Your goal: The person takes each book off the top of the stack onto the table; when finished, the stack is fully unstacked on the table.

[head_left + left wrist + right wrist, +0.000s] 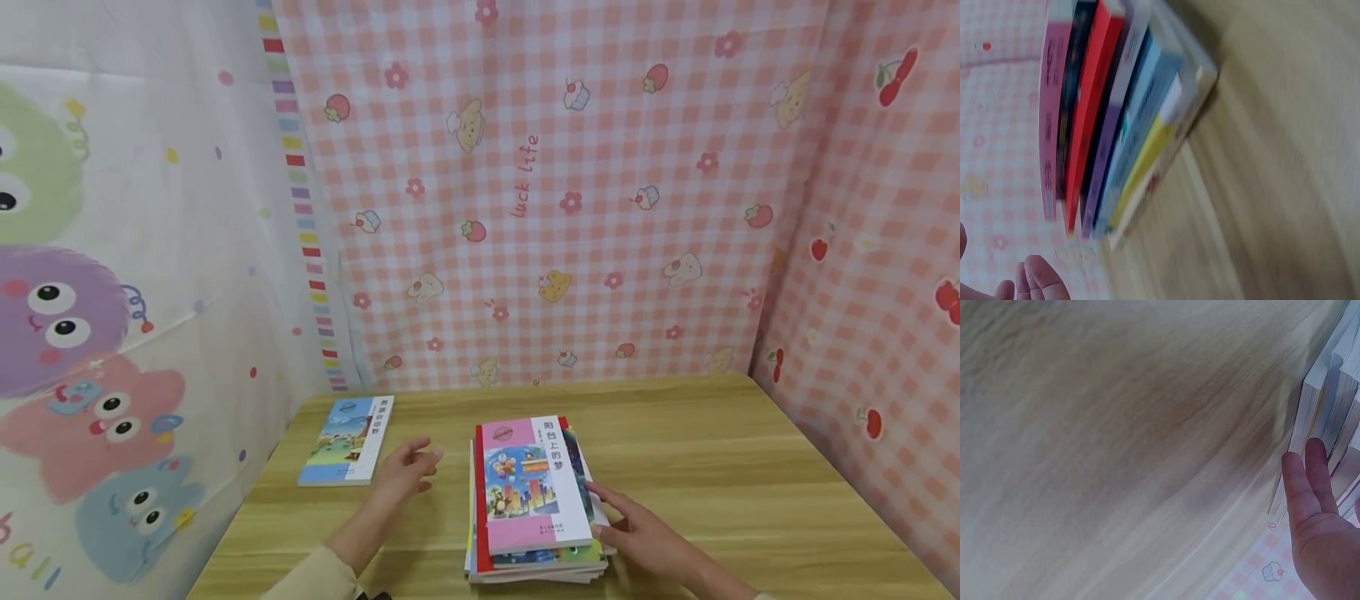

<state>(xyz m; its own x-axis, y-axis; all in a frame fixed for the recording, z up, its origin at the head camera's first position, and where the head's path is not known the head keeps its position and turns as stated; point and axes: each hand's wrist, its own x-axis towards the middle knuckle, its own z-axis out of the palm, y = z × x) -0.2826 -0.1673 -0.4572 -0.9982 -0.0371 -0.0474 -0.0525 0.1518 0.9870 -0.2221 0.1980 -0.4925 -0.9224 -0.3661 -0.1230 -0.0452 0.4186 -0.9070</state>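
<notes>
Books hold your attention: the stack (1122, 119) sits near the middle of the table (697, 475), its spines facing left, its pink top book (525, 492) lying face up. Your right hand (637, 529) has its fingers outstretched along the stack's right side, clamped on nothing, probably there to steady it (how hard they press, you can't tell from here). Your left hand (408, 473) hovers with fingers apart and loosely bent, holding nothing, between the stack and the blue book (341, 442). That one lies flat at far left, close to the table's left edge, perhaps to keep it separate. Edges now: lower books jut past the pink one, so the pile isn't flush. You've wide room to the right; far back hangs the checked curtain (562, 242); the near edge is out of view.
</notes>
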